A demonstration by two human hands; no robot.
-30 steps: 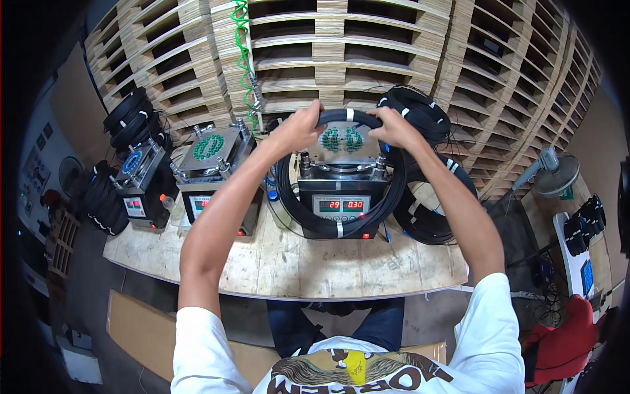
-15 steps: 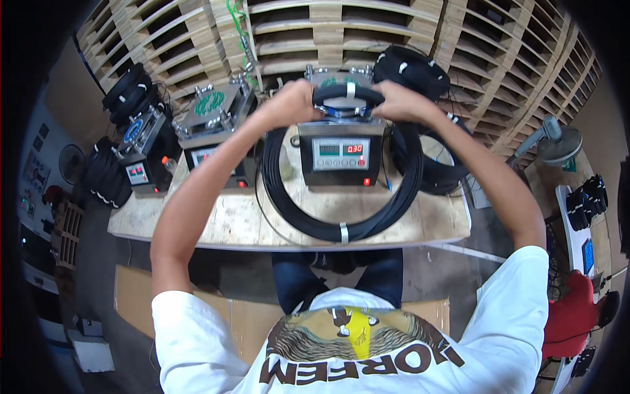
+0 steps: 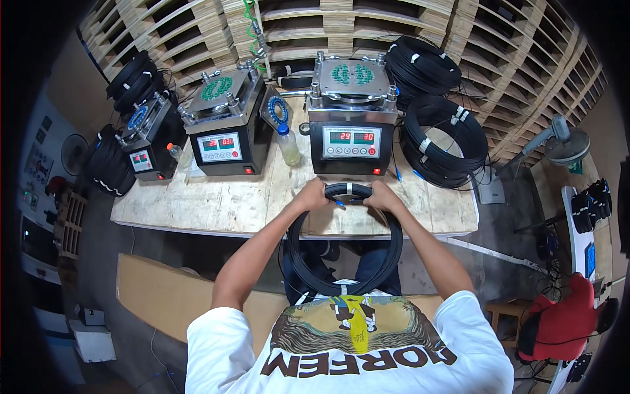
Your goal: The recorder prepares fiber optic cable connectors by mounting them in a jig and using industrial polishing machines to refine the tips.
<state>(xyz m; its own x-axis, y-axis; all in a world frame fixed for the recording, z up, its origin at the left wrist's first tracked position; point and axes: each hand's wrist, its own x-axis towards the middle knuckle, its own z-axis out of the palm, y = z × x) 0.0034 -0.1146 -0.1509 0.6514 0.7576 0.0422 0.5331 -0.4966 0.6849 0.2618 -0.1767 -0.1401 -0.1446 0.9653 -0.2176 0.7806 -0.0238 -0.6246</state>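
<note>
A large coil of black cable [image 3: 397,246], tied with white bands, is between my hands at the table's front edge. My left hand [image 3: 314,195] is closed around the coil's far side on the left, and my right hand [image 3: 382,197] grips the same side on the right. From there the coil hangs down over the edge toward my lap. Blue-tipped cable ends show between the hands. Just beyond stands a bench machine [image 3: 351,142] with a lit red display, its metal top plate bearing a ring of green pieces.
Two similar machines, one nearer [image 3: 226,148] and one farther left [image 3: 149,151], stand on the wooden table [image 3: 262,213]. A blue-capped bottle [image 3: 287,148] is between machines. Stacked black coils [image 3: 441,154] lie at the right. Pallets [image 3: 295,33] line the back; a fan [image 3: 566,148] stands far right.
Both hands have drawn the coil from above the middle machine back toward me, to the table's front edge. The machine's top is now uncovered, and its display shows both readouts lit.
</note>
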